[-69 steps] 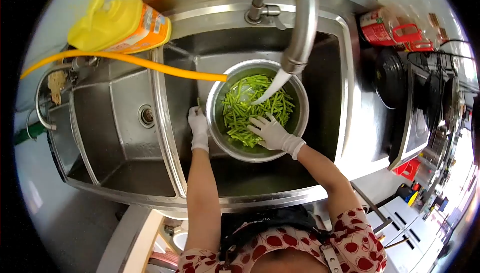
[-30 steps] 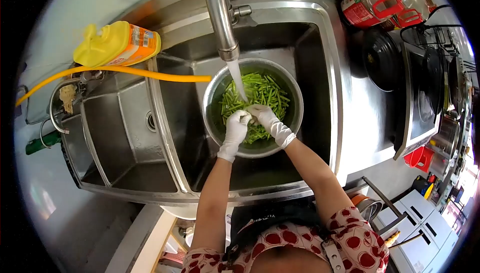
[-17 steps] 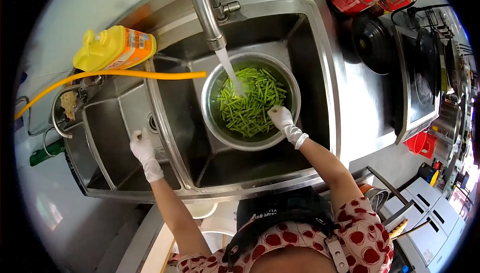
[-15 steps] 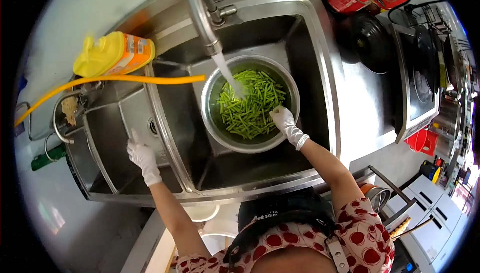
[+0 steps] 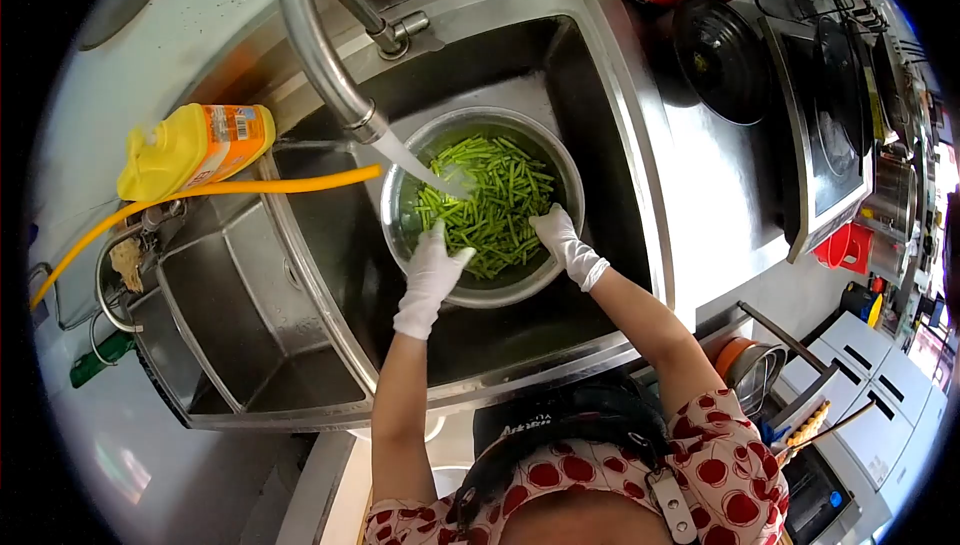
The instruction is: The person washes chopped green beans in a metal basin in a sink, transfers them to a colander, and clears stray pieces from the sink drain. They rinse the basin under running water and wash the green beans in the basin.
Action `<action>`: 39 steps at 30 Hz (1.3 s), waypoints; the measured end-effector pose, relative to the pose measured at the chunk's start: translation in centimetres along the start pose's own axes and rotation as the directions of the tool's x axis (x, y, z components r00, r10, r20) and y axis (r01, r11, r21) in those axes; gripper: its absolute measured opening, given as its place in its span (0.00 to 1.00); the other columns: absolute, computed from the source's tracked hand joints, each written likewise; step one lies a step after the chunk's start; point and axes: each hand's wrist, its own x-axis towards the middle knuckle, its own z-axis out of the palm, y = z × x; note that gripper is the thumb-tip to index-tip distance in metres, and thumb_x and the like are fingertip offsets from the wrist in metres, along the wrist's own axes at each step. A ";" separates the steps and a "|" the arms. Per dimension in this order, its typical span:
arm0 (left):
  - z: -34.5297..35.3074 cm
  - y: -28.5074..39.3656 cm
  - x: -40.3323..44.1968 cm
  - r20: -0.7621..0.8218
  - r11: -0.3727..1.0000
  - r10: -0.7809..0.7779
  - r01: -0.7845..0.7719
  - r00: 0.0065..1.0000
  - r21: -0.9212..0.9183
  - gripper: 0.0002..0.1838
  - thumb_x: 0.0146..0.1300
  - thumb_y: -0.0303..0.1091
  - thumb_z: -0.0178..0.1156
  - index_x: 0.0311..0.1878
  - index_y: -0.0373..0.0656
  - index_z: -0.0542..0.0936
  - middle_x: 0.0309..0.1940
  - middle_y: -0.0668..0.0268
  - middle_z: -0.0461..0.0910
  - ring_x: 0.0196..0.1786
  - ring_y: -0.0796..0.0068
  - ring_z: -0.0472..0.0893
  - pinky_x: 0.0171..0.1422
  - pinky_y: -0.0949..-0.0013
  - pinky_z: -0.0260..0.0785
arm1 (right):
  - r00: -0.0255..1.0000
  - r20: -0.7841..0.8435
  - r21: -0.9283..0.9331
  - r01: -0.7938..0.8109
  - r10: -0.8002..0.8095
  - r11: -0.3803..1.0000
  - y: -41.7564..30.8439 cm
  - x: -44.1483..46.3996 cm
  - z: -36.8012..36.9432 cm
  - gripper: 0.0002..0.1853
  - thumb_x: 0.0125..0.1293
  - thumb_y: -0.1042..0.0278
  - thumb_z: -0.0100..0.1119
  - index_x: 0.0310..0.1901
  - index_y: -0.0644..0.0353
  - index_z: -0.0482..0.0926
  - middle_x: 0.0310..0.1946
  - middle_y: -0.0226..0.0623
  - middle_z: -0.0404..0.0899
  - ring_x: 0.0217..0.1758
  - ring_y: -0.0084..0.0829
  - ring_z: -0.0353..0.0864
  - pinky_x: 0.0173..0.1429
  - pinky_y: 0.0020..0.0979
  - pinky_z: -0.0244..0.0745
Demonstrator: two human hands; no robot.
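Your gloved left hand [image 5: 433,270] is half open, fingers at the near-left edge of the cut green beans [image 5: 495,200]; your right hand [image 5: 565,240] curls loosely at their right, its grip unclear. The running faucet [image 5: 325,55] could overfill the basin [image 5: 500,297], floating pieces into the sink [image 5: 550,345]. The beans look bright green, short and wet.

Gap right of bowl [image 5: 502,299] — faucet [image 5: 316,53], water stream [image 5: 420,166], hose [image 5: 290,185] blocking left
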 end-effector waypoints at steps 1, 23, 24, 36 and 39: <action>0.7 0.4 0.4 0.074 0.997 -0.047 0.050 0.996 -0.052 0.44 0.51 0.51 0.67 0.65 0.35 0.62 0.58 0.45 0.68 0.57 0.49 0.73 0.60 0.57 0.67 | 1.000 0.013 0.029 -0.014 0.013 0.999 0.2 0.4 0.3 0.26 0.55 0.69 0.59 0.54 0.73 0.68 0.50 0.55 0.75 0.52 0.48 0.77 0.55 0.36 0.72; 5.7 -2.6 6.0 -0.245 0.599 -0.478 0.109 0.843 -0.793 0.33 0.63 0.33 0.60 0.67 0.32 0.59 0.61 0.53 0.69 0.64 0.60 0.67 0.68 0.68 0.55 | 0.928 -0.223 -0.266 0.238 -0.300 0.934 -6.0 3.7 2.1 0.26 0.58 0.52 0.62 0.53 0.62 0.75 0.47 0.53 0.78 0.51 0.48 0.78 0.56 0.41 0.73; 8.2 -5.1 6.9 -0.270 0.669 -0.436 0.109 0.858 -0.735 0.38 0.61 0.34 0.62 0.70 0.36 0.55 0.67 0.51 0.60 0.70 0.57 0.59 0.72 0.66 0.50 | 0.893 -0.270 -0.285 0.284 -0.361 0.916 -5.3 4.0 1.8 0.29 0.58 0.52 0.62 0.57 0.61 0.72 0.50 0.53 0.76 0.54 0.49 0.75 0.58 0.41 0.71; 9.8 -5.5 8.0 0.200 -0.196 -0.338 0.139 0.920 -0.971 0.26 0.62 0.46 0.59 0.56 0.35 0.73 0.49 0.65 0.77 0.48 0.72 0.75 0.54 0.70 0.67 | 0.712 -0.049 -0.413 0.624 -0.700 0.664 -6.0 -3.3 9.1 0.32 0.57 0.47 0.60 0.60 0.52 0.69 0.55 0.59 0.64 0.59 0.58 0.64 0.61 0.47 0.65; 9.9 -3.7 7.2 0.029 0.295 -0.459 0.183 0.888 -0.938 0.34 0.61 0.49 0.60 0.63 0.35 0.67 0.58 0.61 0.71 0.58 0.68 0.70 0.61 0.66 0.61 | 0.730 0.016 -0.367 0.640 -0.684 0.675 -5.7 -1.1 6.9 0.27 0.58 0.49 0.59 0.57 0.52 0.71 0.53 0.53 0.68 0.55 0.52 0.69 0.60 0.49 0.65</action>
